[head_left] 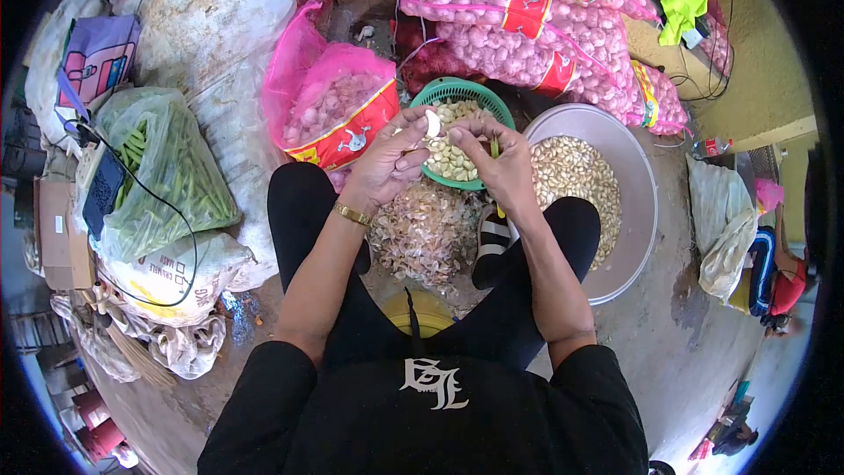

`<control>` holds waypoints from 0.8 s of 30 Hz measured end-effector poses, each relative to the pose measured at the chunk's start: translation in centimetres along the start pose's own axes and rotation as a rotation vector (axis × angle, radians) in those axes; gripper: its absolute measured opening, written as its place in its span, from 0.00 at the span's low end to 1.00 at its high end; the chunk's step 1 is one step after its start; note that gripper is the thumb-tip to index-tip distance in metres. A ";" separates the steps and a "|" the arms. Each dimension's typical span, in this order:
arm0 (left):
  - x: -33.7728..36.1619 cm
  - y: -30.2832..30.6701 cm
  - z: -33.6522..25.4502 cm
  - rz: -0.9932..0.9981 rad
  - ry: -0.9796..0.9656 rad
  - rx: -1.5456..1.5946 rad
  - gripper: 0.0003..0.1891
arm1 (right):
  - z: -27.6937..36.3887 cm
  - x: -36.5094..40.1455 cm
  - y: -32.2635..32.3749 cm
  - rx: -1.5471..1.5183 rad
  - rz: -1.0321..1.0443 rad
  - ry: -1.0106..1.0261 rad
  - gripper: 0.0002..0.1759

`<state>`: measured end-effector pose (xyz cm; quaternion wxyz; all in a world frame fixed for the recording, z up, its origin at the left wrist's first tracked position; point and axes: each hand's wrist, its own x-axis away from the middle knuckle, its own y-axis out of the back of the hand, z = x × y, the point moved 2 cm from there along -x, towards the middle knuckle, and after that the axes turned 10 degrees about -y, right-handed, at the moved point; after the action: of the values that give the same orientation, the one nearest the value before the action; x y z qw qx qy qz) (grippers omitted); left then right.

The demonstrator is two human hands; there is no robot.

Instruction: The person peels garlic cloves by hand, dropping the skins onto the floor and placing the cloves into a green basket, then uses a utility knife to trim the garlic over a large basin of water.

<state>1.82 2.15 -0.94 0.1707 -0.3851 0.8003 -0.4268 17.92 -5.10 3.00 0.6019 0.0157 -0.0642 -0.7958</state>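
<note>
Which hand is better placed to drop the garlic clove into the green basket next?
Left, probably. The left hand already pinches the garlic clove right above the green basket, while the right hand grips a small knife.

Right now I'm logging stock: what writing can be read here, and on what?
"BL", uncertain: white logo on the black shirt.
Dark print on the white sack: too blurred to read.
Red labels on the garlic net bags: too small.
Red label on the pink bag: white drawing, words illegible.
</note>
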 end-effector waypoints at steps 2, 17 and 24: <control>0.0 0.1 0.2 0.036 0.006 -0.009 0.15 | 0.3 0.1 -0.2 0.083 -0.041 0.156 0.06; -1.1 -0.2 0.6 -0.104 0.012 -0.019 0.09 | 0.9 0.6 0.6 0.070 0.056 0.131 0.04; -1.9 -0.4 1.9 -0.119 0.072 0.204 0.10 | 0.6 1.1 2.0 -0.003 0.027 0.044 0.05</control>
<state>4.33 2.40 -1.79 0.1548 -0.3970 0.7339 -0.5290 19.48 -6.66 3.91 0.6139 0.0314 -0.0500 -0.7872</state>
